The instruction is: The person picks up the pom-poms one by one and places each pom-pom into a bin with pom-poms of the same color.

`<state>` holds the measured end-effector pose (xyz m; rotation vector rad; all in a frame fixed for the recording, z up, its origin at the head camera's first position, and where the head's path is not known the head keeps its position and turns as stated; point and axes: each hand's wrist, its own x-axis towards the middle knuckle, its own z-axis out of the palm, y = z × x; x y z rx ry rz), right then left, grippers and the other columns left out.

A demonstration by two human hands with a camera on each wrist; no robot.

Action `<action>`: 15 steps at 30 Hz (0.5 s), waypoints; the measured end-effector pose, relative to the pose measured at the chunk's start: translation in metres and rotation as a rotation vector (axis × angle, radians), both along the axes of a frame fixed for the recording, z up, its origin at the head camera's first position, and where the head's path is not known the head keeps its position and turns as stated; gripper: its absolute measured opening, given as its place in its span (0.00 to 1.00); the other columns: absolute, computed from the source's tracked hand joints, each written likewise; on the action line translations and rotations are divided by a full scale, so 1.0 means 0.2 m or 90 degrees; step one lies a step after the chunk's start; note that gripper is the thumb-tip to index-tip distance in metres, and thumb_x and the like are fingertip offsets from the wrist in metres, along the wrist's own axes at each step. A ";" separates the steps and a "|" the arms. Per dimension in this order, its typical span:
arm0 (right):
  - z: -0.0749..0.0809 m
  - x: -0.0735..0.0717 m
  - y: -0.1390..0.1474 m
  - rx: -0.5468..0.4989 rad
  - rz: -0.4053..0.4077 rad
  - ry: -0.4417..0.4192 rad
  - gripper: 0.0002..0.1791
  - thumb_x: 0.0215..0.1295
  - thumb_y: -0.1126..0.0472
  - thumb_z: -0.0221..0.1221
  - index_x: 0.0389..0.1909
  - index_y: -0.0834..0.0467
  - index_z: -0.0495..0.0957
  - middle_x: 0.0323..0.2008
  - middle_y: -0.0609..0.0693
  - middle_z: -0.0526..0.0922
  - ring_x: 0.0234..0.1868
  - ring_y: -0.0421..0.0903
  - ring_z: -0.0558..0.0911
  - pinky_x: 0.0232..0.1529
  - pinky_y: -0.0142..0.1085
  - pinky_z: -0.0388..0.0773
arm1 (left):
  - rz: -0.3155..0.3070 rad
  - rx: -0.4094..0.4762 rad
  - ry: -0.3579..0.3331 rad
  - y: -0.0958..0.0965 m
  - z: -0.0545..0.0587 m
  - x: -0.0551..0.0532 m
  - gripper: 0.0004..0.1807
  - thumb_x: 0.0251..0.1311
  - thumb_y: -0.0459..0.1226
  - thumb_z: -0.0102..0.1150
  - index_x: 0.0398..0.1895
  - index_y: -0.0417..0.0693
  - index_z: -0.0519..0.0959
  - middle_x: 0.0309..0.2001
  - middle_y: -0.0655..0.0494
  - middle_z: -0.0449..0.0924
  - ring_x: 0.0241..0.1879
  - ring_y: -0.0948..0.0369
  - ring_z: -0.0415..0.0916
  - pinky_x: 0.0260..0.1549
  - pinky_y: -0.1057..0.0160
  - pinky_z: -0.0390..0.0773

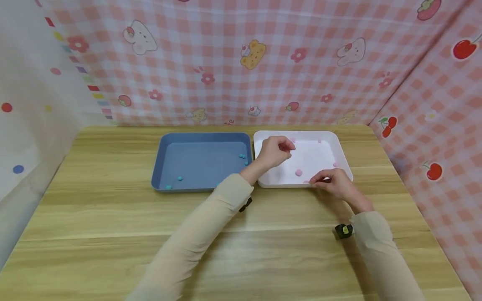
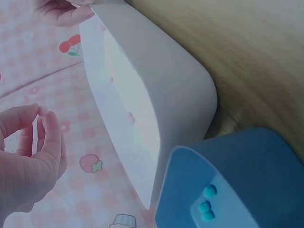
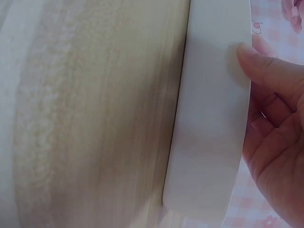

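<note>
My left hand [image 1: 276,151] is raised over the left part of the white tray [image 1: 290,185]. In the left wrist view its thumb and fingertips meet around a tiny pink ball [image 2: 42,112], mostly hidden by the fingers. At the tray's near edge, my right hand [image 1: 335,183] grips the rim; in the right wrist view the thumb [image 3: 261,64] presses the outer wall and the other fingers are inside. Several small pink balls lie in this tray, one [image 1: 298,172] near its middle and another [image 1: 336,164] toward the right side.
A blue tray [image 1: 201,137] stands just left of the white one. Small teal balls lie in it, some near its right wall and one [image 1: 180,178] toward the front left. Both trays are on a wooden table [image 1: 286,259], with a checked cloth [image 1: 226,92] hanging behind.
</note>
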<state>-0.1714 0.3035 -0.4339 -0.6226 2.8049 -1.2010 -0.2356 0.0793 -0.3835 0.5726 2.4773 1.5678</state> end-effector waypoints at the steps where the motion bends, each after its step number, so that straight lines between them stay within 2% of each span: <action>1: 0.00 0.00 0.00 -0.001 0.001 -0.001 0.05 0.51 0.79 0.62 0.28 0.68 0.83 0.26 0.57 0.84 0.29 0.30 0.76 0.32 0.22 0.77 | 0.006 -0.002 -0.004 0.01 0.00 -0.01 0.07 0.52 0.25 0.61 0.34 0.38 0.82 0.32 0.48 0.81 0.30 0.63 0.73 0.29 0.77 0.70; 8: -0.01 0.00 -0.01 0.000 -0.001 0.006 0.06 0.50 0.79 0.63 0.27 0.68 0.83 0.26 0.54 0.84 0.29 0.30 0.77 0.32 0.21 0.76 | 0.059 0.014 -0.018 0.05 -0.03 -0.05 0.07 0.54 0.28 0.62 0.37 0.38 0.81 0.35 0.48 0.81 0.34 0.61 0.76 0.32 0.76 0.74; 15: -0.01 0.00 0.00 0.018 -0.010 0.006 0.06 0.50 0.78 0.63 0.27 0.66 0.83 0.26 0.57 0.84 0.28 0.31 0.76 0.31 0.22 0.77 | 0.112 -0.004 -0.016 0.01 -0.06 -0.06 0.06 0.59 0.31 0.59 0.37 0.38 0.80 0.36 0.48 0.81 0.37 0.58 0.77 0.35 0.73 0.75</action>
